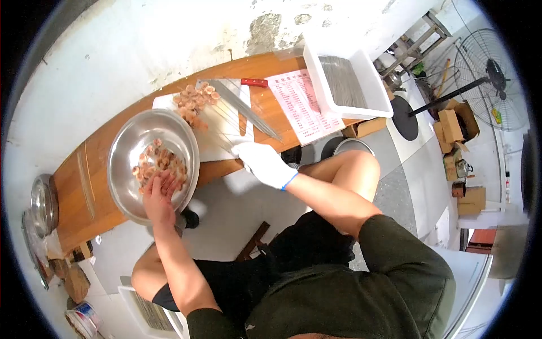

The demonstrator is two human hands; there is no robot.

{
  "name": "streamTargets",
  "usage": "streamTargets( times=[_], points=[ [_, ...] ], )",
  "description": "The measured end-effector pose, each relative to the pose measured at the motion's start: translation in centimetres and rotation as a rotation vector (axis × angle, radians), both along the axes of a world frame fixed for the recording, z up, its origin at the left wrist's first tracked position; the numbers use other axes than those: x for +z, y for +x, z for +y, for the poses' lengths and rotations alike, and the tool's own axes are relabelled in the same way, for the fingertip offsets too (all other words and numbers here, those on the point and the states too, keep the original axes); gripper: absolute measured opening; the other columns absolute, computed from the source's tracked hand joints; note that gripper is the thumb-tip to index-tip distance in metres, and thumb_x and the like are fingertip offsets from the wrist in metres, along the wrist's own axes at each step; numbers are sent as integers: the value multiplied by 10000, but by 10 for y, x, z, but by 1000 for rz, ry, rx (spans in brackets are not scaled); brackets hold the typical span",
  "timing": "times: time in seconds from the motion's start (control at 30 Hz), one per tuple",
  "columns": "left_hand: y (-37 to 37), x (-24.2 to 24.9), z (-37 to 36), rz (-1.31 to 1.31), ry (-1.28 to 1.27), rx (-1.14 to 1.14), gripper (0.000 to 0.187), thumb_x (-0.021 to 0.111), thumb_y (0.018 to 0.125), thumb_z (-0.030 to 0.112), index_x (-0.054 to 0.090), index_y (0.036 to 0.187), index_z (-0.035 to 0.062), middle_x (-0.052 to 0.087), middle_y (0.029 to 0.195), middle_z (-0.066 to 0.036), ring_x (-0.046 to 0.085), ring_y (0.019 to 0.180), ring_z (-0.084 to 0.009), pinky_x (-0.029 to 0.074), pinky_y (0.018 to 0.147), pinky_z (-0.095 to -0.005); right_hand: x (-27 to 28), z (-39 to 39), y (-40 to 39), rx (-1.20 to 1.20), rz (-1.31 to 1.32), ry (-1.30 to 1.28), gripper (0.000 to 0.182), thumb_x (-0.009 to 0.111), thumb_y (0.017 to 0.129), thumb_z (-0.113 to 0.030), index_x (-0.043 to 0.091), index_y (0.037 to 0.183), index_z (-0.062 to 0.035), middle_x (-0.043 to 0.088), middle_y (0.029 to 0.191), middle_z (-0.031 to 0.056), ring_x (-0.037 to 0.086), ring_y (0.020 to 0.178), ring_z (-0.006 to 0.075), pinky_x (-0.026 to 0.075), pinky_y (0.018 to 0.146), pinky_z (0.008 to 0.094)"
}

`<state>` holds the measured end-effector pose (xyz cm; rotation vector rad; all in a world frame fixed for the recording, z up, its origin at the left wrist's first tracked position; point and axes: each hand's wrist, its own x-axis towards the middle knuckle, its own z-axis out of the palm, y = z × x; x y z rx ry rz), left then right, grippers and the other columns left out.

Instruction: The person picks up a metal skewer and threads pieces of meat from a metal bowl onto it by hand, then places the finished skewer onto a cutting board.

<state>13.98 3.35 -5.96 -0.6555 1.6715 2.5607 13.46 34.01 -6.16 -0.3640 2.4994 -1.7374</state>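
Note:
My bare left hand [160, 195] reaches into a large steel bowl [121, 186], its fingers stretched down onto small round pinkish-brown food pieces [160, 161]. Whether a piece is between the fingertips is hidden. My right hand [262, 164], in a white glove with a blue cuff, is closed around the end of a thin skewer [224, 148], which points toward the bowl and is blurred. Past it, a white cutting board [246, 133] bears a pile of similar food pieces [195, 100] and a bundle of bare metal skewers [245, 110].
A red-handled knife [254, 82], a printed sheet [299, 104] and a white bin of skewers [385, 107] line the wooden table [93, 217]'s right half. Steel bowls [42, 204] stand at its left end. A fan [488, 79] and cardboard boxes [450, 125] are on the right.

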Motion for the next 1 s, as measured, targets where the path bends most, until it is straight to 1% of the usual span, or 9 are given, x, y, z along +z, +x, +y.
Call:
streamTargets(
  times=[0.07, 0.17, 0.3, 0.4, 0.5, 0.7, 0.8, 0.93, 1.0],
  points=[
    [-1, -3, -12, -11, -59, 34, 332, 503, 1000, 199, 507, 1254, -15, 639, 1133, -131, 631, 986, -207, 519, 839, -305, -41, 3, -44, -78, 404, 234, 299, 469, 983, -227, 661, 1088, -23, 670, 905, 104, 608, 730, 206, 495, 696, 342],
    [0, 1, -21, -7, -69, 58, 312, 512, 999, 201, 531, 1230, -8, 656, 1100, -107, 633, 948, -165, 510, 811, -271, -48, 4, -86, -50, 410, 406, 311, 457, 972, -225, 662, 1075, -15, 678, 998, 162, 640, 847, 280, 504, 789, 367],
    [-1, 9, -23, -51, -93, 87, 321, 519, 998, 207, 536, 1235, -9, 658, 1074, -89, 628, 919, -141, 506, 796, -259, -52, -6, -111, -24, 37, 322, 316, 472, 957, -252, 661, 1089, -36, 675, 995, 184, 638, 919, 342, 500, 828, 402],
    [-2, 2, -28, -51, -114, 89, 328, 523, 997, 204, 533, 1243, -12, 658, 1061, -85, 630, 910, -138, 507, 783, -253, -91, -11, -113, -137, 293, 365, 258, 447, 932, -232, 630, 998, -63, 663, 954, 166, 617, 891, 380, 496, 804, 445],
    [-7, -4, -29, -58, -135, 72, 325, 525, 996, 199, 537, 1240, -13, 659, 1054, -84, 631, 899, -135, 506, 774, -247, -52, -10, -101, -109, 139, 503, 249, 459, 928, -263, 608, 982, -71, 659, 927, 171, 618, 882, 380, 493, 791, 466],
    [-9, -4, -23, -71, -159, 74, 294, 530, 992, 196, 564, 1207, -1, 665, 1054, -80, 632, 884, -130, 504, 763, -241, -36, 3, -87, -93, 246, 640, 232, 452, 917, -269, 600, 962, -96, 649, 882, 195, 629, 870, 372, 498, 769, 476],
    [-8, -9, -29, -69, -171, 80, 282, 529, 991, 199, 576, 1195, 9, 667, 1061, -80, 636, 891, -136, 506, 768, -244, -32, 23, -88, -111, 194, 665, 286, 487, 903, -247, 628, 1098, -91, 634, 907, 176, 624, 841, 358, 502, 773, 448],
    [-5, -7, -32, -48, -150, 118, 279, 525, 993, 204, 582, 1192, 17, 669, 1061, -83, 641, 906, -147, 508, 783, -247, -37, 52, -94, -282, 151, 821, 223, 533, 866, -245, 658, 953, -82, 636, 847, 195, 636, 796, 379, 507, 733, 478],
    [-2, -13, -40, -27, -141, 104, 290, 522, 994, 209, 575, 1197, 9, 657, 1089, -99, 639, 947, -168, 517, 814, -268, -40, 60, -91, -285, 137, 883, 244, 558, 861, -268, 653, 979, -77, 641, 873, 189, 638, 797, 383, 511, 749, 470]
  ],
)
